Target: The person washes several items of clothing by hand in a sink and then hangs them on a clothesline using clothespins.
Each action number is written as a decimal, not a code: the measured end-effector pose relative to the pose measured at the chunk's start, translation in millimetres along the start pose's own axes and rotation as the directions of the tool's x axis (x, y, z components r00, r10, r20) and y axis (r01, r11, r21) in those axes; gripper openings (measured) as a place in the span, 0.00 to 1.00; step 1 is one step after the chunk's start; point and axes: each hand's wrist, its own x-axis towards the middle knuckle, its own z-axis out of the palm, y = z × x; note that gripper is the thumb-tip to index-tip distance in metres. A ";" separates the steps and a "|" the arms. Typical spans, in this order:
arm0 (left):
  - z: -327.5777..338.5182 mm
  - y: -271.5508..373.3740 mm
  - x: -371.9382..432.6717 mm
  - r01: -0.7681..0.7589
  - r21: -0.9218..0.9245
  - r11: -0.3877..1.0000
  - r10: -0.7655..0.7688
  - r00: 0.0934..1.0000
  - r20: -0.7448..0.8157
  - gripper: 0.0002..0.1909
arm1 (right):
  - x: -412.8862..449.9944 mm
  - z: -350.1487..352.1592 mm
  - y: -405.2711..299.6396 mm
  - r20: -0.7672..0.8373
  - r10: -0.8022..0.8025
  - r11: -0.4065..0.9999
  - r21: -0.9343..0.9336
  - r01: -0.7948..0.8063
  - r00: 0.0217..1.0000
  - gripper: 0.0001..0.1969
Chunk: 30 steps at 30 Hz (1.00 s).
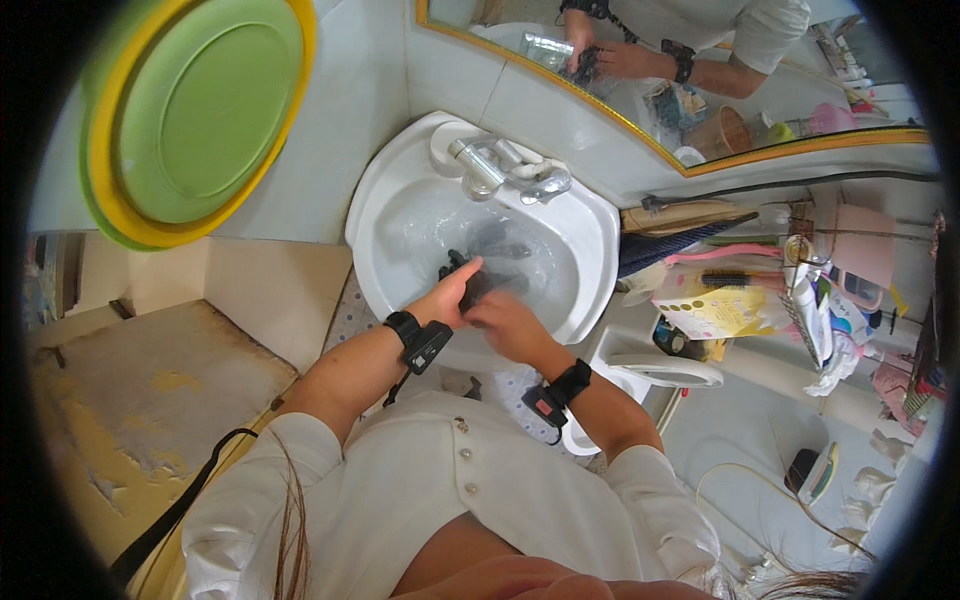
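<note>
Both my hands are over the basin of a white ceramic sink (382, 277) with water in it. My left hand (448, 291) holds a dark wet cloth item (476, 289), its thumb raised along the near side. Against the lower end of that item, my right hand (506, 324) is closed and blurred. More dark material (495, 236) lies in the water beyond the hands. A chrome faucet (480, 169) stands on the sink's back rim, with a round white piece (448, 146) beside it. What kind of item the dark cloth is, I cannot tell.
Green and yellow plastic basins (217, 112) hang at the upper left. A gold-framed mirror (675, 161) is above the sink. Right of it are hanging cloths (675, 240), a yellow-and-white package (712, 304), a hairbrush (727, 279) and a white toilet (626, 360). A worn board (165, 390) lies left.
</note>
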 end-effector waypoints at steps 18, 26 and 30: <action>50.7 12.6 -39.4 -0.212 0.508 0.835 0.137 0.974 0.181 0.15 | 24.4 -47.5 25.9 -0.112 0.512 0.458 0.875 -0.160 0.851 0.17; 82.1 -9.1 -69.9 -0.190 0.202 0.961 0.164 0.977 0.138 0.16 | 27.8 -66.7 -9.9 0.046 0.278 -0.047 0.998 -0.034 0.959 0.24; 79.2 7.3 -68.8 -0.049 0.195 0.980 -0.024 0.935 0.354 0.13 | 41.3 -83.6 -19.7 -0.111 0.414 0.256 0.967 0.002 0.904 0.21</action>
